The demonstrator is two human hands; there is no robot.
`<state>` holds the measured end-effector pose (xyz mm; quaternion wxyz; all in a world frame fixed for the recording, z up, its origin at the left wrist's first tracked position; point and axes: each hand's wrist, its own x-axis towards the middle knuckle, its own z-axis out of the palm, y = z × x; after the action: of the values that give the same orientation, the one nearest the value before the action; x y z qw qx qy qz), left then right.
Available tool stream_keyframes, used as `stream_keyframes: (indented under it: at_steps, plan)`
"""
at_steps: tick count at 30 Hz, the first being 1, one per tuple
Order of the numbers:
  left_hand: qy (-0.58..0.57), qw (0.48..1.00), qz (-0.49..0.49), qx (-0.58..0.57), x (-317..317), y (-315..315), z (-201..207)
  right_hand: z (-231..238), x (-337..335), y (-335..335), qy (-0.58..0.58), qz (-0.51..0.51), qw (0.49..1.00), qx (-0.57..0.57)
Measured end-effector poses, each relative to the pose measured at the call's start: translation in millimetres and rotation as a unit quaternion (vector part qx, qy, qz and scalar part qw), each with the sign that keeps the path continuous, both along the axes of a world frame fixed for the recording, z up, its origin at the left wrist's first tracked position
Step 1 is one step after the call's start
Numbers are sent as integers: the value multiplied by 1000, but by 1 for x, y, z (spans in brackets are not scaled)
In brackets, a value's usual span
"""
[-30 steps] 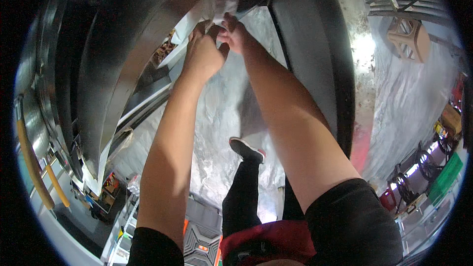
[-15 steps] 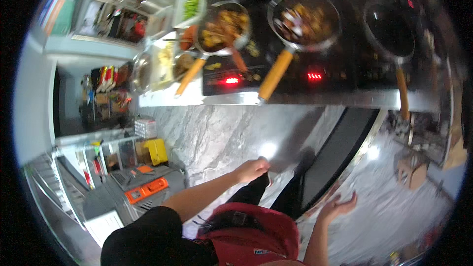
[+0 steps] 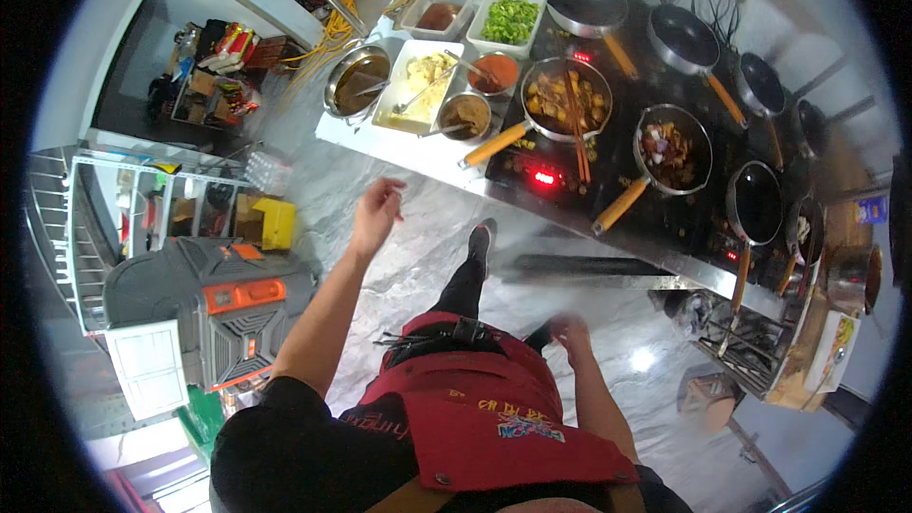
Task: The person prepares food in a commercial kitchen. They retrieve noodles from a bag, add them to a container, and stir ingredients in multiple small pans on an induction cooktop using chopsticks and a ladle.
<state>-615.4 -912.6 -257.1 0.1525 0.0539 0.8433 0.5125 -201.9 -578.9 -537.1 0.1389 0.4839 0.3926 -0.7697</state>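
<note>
A person in a red apron (image 3: 470, 375) stands at a laden worktop (image 3: 408, 154). The left hand (image 3: 378, 214), fingers loosely curled and parted around nothing, hangs in the air off the near edge; the right hand (image 3: 570, 332), low by the thigh, is too blurred to tell how far open it is, though nothing shows in it. Nearest the left hand, a white tray (image 3: 383, 116) of pale yellow food and a bowl of brown paste (image 3: 465, 112) sit toward the worktop's left end, a metal bowl (image 3: 332, 93) at its left edge, presumably grouped for easy reach. Chopsticks (image 3: 579, 133) lie across a pan (image 3: 528, 114) of browned food (likely parked there for stirring), its wooden handle (image 3: 496, 145) angled toward the near edge, probably for a ready grip. The black hob (image 3: 579, 201), red displays lit, runs rightward. Around it spread a marbled floor (image 3: 380, 309), a grey case (image 3: 171, 271) with orange latches and, beyond the left edge, yellow cable (image 3: 334, 30).
</note>
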Motion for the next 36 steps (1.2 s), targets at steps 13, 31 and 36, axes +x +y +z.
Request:
stream_keyframes:
  at_steps: [13, 31, 36]
  plan:
    - [235, 934, -260, -72, -359, 193, 9, 152, 91, -63, -232, -55, 961, 142]
    - [164, 870, -401, -237, -537, 331, -166, 256, 12, -274, -216, -94, 962, 135]
    - [-15, 947, -315, -57, -560, 310, -139, 205, 43, -234, -189, -158, 963, 113]
